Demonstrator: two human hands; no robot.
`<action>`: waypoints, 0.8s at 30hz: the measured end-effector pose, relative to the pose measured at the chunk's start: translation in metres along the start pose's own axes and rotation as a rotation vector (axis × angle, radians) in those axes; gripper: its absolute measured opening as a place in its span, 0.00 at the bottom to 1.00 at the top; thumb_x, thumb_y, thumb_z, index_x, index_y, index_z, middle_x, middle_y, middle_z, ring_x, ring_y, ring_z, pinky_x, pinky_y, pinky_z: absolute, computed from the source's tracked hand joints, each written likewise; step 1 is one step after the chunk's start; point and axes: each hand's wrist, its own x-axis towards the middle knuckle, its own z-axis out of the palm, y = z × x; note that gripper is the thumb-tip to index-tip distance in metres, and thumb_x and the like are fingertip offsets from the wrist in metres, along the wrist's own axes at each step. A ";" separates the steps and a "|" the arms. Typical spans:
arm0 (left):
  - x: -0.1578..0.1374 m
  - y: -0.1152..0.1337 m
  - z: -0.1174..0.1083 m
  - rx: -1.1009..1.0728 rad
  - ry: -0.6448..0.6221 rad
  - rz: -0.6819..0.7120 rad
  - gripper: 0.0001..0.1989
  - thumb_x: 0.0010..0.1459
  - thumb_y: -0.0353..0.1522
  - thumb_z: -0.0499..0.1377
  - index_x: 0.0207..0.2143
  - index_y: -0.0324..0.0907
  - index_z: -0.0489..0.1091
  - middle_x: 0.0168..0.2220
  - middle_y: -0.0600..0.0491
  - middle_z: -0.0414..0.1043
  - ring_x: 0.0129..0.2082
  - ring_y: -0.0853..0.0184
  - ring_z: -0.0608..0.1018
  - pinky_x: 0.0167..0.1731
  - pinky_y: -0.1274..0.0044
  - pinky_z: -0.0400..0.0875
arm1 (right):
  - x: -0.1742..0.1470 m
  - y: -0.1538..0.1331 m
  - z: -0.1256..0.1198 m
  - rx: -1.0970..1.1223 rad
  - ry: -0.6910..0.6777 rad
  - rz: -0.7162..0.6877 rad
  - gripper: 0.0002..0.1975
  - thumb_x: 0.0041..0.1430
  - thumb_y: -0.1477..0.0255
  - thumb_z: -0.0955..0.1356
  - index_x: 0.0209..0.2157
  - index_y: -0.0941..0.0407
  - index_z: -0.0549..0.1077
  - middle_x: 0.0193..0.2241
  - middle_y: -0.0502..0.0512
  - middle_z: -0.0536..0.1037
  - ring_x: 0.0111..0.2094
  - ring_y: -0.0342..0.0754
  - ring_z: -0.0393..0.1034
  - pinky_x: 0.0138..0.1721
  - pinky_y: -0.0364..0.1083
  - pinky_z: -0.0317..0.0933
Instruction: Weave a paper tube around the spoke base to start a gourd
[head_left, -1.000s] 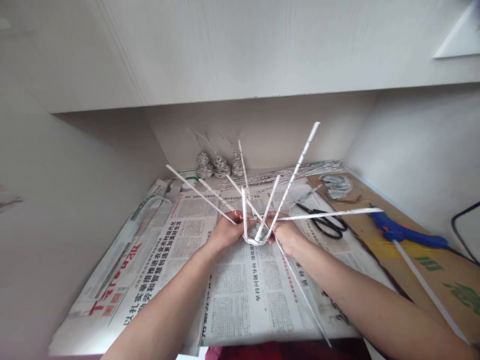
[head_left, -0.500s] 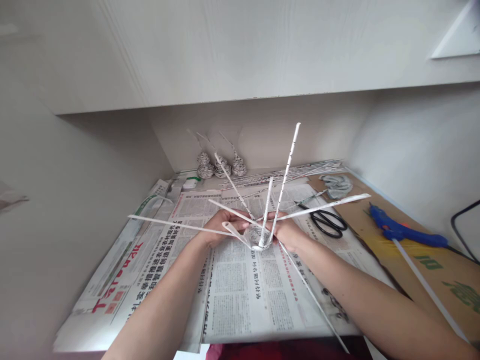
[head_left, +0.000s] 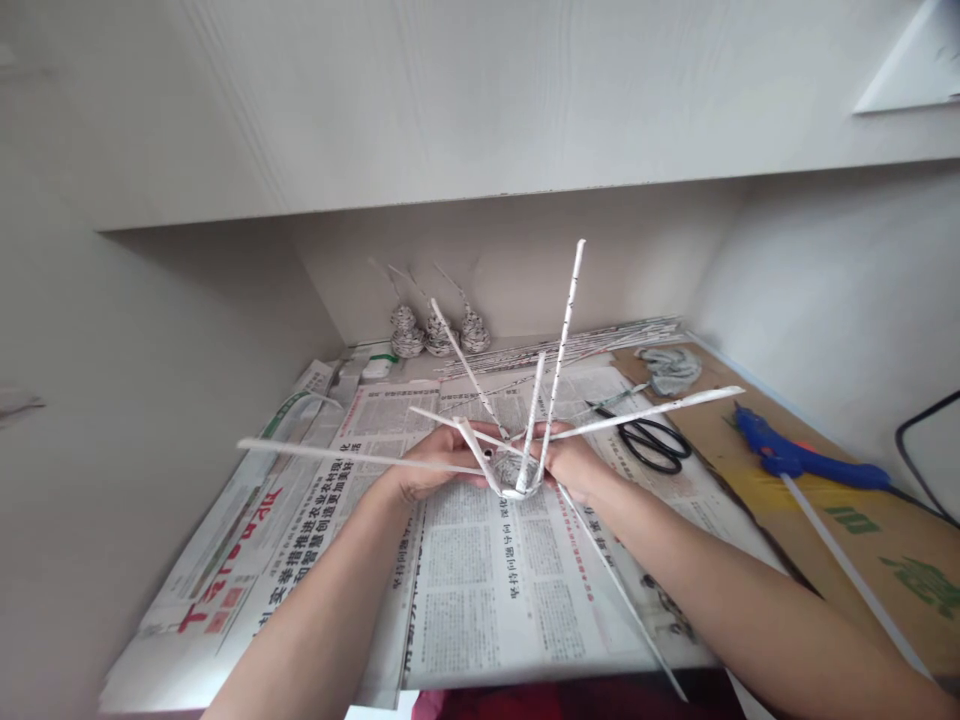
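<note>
A small round base woven of rolled paper (head_left: 517,470) is between my hands above the newspaper, its centre partly hidden by the rods. Several white paper rods (head_left: 568,330) fan up and outward from its rim. My left hand (head_left: 442,460) grips the base's left side, fingers closed, beside a long rod (head_left: 337,455) that points left. On the right side my right hand (head_left: 566,462) pinches the rim. From under it a thin paper strand (head_left: 622,590) trails down toward the table's front edge. Some fingertips are hidden behind the weaving.
Newspaper (head_left: 465,610) covers the table. Black scissors (head_left: 652,445) lie right of my hands, and a blue glue gun (head_left: 802,460) rests on cardboard (head_left: 847,560). At the back stand three gourd-shaped woven pieces (head_left: 442,335) beside a bundle of paper rods (head_left: 585,345). A cabinet (head_left: 487,100) overhangs.
My left hand has shifted slightly left. The left-pointing rod now dips less steeply, and the short folded rod at the left rim stands more upright. My right hand stays on the rim.
</note>
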 end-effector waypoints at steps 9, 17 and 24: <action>0.017 -0.018 0.021 0.170 0.354 0.085 0.16 0.39 0.37 0.66 0.32 0.37 0.74 0.31 0.48 0.76 0.31 0.65 0.76 0.32 0.75 0.69 | 0.003 0.012 0.002 -0.133 0.014 -0.029 0.14 0.38 0.68 0.72 0.30 0.58 0.71 0.10 0.44 0.66 0.09 0.39 0.54 0.07 0.38 0.47; 0.025 -0.036 0.016 0.235 0.520 0.177 0.13 0.40 0.36 0.65 0.30 0.38 0.74 0.29 0.49 0.76 0.29 0.64 0.76 0.33 0.74 0.70 | 0.002 0.009 0.000 -0.048 -0.120 -0.054 0.12 0.40 0.69 0.71 0.29 0.60 0.75 0.14 0.49 0.72 0.13 0.42 0.63 0.11 0.39 0.57; 0.022 -0.030 0.015 0.207 0.484 0.169 0.12 0.40 0.35 0.65 0.30 0.38 0.74 0.30 0.49 0.76 0.31 0.62 0.76 0.34 0.73 0.71 | 0.005 0.004 -0.004 0.153 -0.176 0.056 0.09 0.42 0.74 0.70 0.29 0.61 0.75 0.13 0.48 0.71 0.11 0.40 0.61 0.10 0.39 0.57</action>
